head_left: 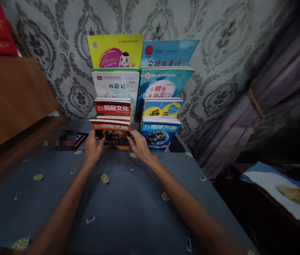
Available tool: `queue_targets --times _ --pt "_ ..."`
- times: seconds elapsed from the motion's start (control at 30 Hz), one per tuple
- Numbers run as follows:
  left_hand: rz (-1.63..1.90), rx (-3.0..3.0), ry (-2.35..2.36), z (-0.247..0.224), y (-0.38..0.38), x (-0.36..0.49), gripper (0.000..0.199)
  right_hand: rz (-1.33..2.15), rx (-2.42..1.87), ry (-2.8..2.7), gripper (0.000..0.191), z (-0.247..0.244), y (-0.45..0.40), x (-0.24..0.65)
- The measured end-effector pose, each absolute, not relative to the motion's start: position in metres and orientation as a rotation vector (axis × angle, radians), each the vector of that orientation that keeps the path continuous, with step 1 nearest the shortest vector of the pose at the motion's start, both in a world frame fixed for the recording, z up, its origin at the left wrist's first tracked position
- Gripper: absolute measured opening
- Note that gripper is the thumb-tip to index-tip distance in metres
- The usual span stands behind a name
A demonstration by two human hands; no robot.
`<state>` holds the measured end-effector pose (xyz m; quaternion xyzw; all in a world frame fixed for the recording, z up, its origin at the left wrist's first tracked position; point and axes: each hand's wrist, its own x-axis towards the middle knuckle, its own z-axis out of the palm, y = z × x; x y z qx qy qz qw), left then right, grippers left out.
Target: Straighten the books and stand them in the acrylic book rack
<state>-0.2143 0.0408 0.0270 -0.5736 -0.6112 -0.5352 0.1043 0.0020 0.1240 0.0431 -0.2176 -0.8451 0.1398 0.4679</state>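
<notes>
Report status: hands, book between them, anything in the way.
Left hand, right hand: holding orange book by its sides. Book: standing, front row, left of blue book. Nothing visibly in the way.

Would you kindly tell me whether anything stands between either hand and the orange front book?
Nothing visible does: the left hand and the right hand touch opposite side edges of the orange book.

Smooth, glossy-lookg paper bk [112, 134] in grip; matt cloth sheet [128, 212] below; smooth wood cab. [6, 99] L; cloth curtain [231, 120] R.
</notes>
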Motion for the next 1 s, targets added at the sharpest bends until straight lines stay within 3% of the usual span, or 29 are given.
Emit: queue_targets --times 0.27,0.43,0.6,1.0 --pt "-1.477 -1.598 -1.867 0.018 0.043 -0.209 0.050 0.185 -1.024 -2.257 0.018 0.048 0.110 -0.001" --pt "-1.349 -1.588 -1.892 0.016 0.042 -0.207 0.045 0.235 -1.230 -2.224 0.024 0.051 0.107 -0.005" --pt "-1.206 -1.566 -1.926 0.013 0.044 -0.206 0.034 0.220 -1.242 -2.219 0.027 0.052 0.105 -0.005" --pt "-1.237 -1.539 -1.880 0.012 0.047 -0.202 0.034 0.209 -1.109 -2.204 0.026 0.047 0.111 -0.006"
